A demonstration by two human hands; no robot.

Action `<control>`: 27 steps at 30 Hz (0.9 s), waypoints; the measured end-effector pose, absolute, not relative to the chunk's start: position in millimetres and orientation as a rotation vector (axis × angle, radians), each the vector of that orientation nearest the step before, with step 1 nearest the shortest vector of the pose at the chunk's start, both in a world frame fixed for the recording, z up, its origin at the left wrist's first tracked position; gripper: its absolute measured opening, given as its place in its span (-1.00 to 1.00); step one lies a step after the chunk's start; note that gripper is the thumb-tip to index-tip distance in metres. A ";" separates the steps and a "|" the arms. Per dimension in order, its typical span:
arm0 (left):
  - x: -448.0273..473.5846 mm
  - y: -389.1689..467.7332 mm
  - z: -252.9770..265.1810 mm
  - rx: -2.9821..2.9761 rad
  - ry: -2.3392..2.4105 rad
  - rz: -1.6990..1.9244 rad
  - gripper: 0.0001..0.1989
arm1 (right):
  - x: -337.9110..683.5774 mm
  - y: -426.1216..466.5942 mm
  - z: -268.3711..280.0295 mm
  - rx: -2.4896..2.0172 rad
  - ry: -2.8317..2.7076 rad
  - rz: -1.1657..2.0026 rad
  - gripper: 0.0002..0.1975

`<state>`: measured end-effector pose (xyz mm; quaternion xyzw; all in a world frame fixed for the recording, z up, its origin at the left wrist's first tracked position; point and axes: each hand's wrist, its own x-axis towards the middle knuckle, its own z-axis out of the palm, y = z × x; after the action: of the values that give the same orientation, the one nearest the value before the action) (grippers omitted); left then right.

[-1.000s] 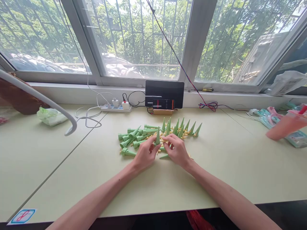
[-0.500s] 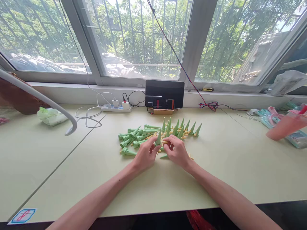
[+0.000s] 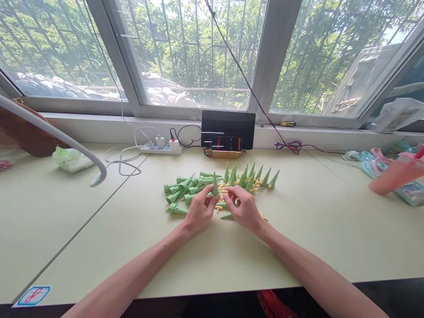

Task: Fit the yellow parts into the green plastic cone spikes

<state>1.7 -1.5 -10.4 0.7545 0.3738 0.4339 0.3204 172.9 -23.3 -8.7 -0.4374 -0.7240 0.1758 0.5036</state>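
My left hand [image 3: 200, 207] is closed round the base of a green cone-shaped plastic spike [image 3: 215, 184], which it keeps upright with the point up. Just to its right, my right hand [image 3: 244, 206] is closed in a pinch, thumb and forefinger at a small yellow peg [image 3: 224, 191]; its fingertips partly cover the peg. A pile of green spikes [image 3: 179, 191] lies left of and behind my left hand. More green spikes [image 3: 252, 179] stand point up behind my right hand, among loose yellow pegs. Another spike [image 3: 226, 216] lies partly under my right hand.
A phone [image 3: 226, 143] leans against a dark tablet [image 3: 228, 121] at the window. A power strip [image 3: 161, 150] with cables lies at the back left. A white curved bar [image 3: 82, 152] juts in from the left. A pink drink cup [image 3: 395, 174] is at the far right.
My left hand has moved slightly left with the green spike, widening the distance to the right fingertips. My right hand has barely moved.
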 end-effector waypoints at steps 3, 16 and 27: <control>1.3 -1.2 -10.6 1.974 0.959 1.137 -0.73 | 174.0 -23.2 -7.5 -1.058 -1.760 0.430 -0.83; 1.8 -2.7 -13.4 2.035 0.928 1.103 -0.73 | 175.0 -19.4 -12.2 -1.060 -1.811 0.381 -0.76; 3.0 -4.0 -14.1 2.081 0.898 1.124 -0.76 | 174.8 -20.2 -15.9 -1.060 -1.847 0.400 -0.70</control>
<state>3.0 -4.0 -14.1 0.7844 0.3383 0.4237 0.3012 174.8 -20.2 -15.9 -0.4322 -0.7531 0.1633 0.4684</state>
